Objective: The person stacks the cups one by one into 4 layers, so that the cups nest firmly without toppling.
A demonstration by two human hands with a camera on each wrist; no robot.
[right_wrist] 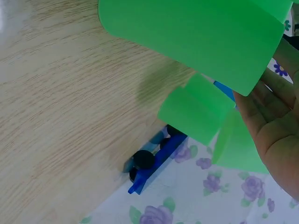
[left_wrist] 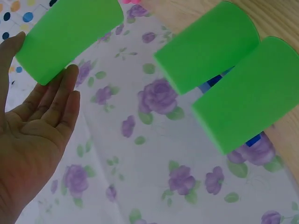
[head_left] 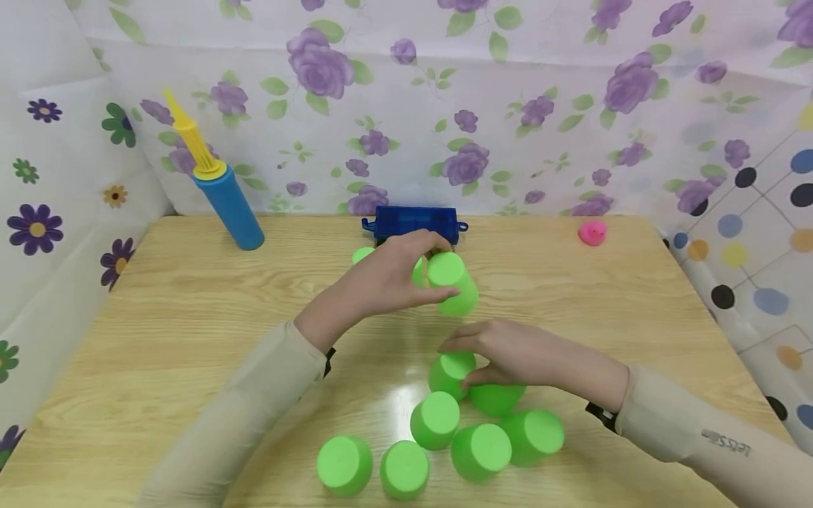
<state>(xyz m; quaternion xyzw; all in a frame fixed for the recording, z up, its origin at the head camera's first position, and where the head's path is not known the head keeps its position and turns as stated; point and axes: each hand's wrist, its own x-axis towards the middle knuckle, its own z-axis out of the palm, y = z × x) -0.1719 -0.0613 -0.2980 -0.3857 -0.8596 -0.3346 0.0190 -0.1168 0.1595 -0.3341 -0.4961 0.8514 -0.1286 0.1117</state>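
Note:
Near the back of the table, my left hand [head_left: 396, 271] holds a green cup [head_left: 461, 296] between thumb and fingers; its flat end faces up. In the left wrist view, thumb and fingertips touch opposite sides of that cup [left_wrist: 70, 37]. Two more green cups [left_wrist: 210, 46] stand beside it, partly hidden behind the hand in the head view. Closer to me, my right hand [head_left: 514, 353] grips another green cup [head_left: 449, 377] with fingers and thumb. A further cup [head_left: 497, 401] sits under that hand. Several green cups [head_left: 480, 451] are grouped nearest me.
Behind the left hand stands a blue toy wagon [head_left: 416, 222] with black wheels, against the flowered backdrop. A blue and yellow hand pump [head_left: 229, 204] is at the back left. At the back right sits a small pink toy [head_left: 593, 233]. Wooden tabletop [head_left: 209, 339] surrounds the cups.

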